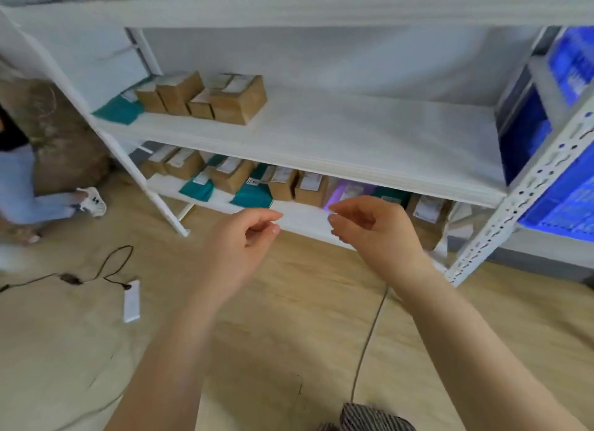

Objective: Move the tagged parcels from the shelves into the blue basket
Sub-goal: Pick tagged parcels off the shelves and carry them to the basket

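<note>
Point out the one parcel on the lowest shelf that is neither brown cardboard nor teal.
The purple plastic mailer bag, just behind the right hand; every other parcel visible on that shelf is brown cardboard or teal.

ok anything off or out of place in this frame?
Mostly floor clutter: a white power strip lies loose on the floor with its black cable looped beside it, left of the shelf. Lower-shelf parcels sit jumbled at mixed angles, none visibly damaged. Both hands, left hand and right hand, hold nothing.
</note>
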